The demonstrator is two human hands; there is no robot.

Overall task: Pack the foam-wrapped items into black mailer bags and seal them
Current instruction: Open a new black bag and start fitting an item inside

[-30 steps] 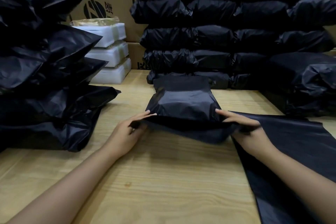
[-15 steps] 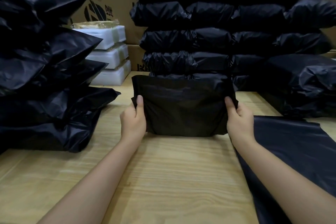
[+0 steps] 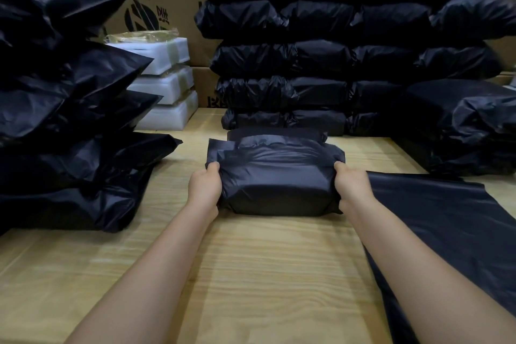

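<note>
Mailer bag (image 3: pixel 275 176) now folded flat on table (image 3: pixel 251 274), left hand (image 3: pixel 203 188), right hand (image 3: pixel 352 187) gripping its ends (thumbs on top)

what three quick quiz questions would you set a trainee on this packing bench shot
1. True or false: the left hand and right hand grip opposite ends of the packed mailer bag.
2. The foam-wrapped items are stacked: A) back left, B) back right, C) under the hands?
3. What lies beside the right forearm?
Key: 1 true; 2 A; 3 a flat black mailer.
</note>
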